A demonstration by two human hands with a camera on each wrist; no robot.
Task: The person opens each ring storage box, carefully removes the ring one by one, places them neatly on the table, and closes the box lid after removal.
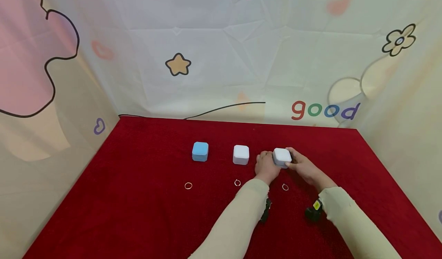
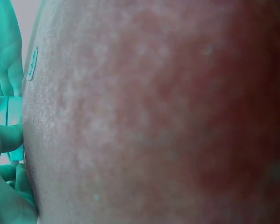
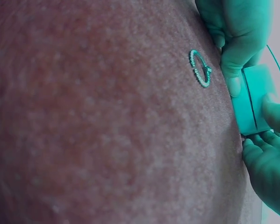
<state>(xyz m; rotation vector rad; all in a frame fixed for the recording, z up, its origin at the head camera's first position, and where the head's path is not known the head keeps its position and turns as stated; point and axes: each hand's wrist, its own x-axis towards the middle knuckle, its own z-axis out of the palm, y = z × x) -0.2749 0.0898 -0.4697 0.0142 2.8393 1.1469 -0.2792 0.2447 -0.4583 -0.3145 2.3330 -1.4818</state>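
At the right of the head view, a white ring box sits between both hands. My left hand holds its left side, with part of the fingers hidden. From the right, my right hand pinches it between thumb and fingers. The right wrist view shows a dark seam around the box, with one thumb on each side of that seam; the lid looks closed. Nearer the person than the box lies a small ring, seen in the right wrist view as a beaded ring with a gap.
Left of the hands stand another white box and a light blue box. Two more rings lie before them, a silvery ring and a gold-toned ring. Red cloth covers the table; a printed curtain hangs behind.
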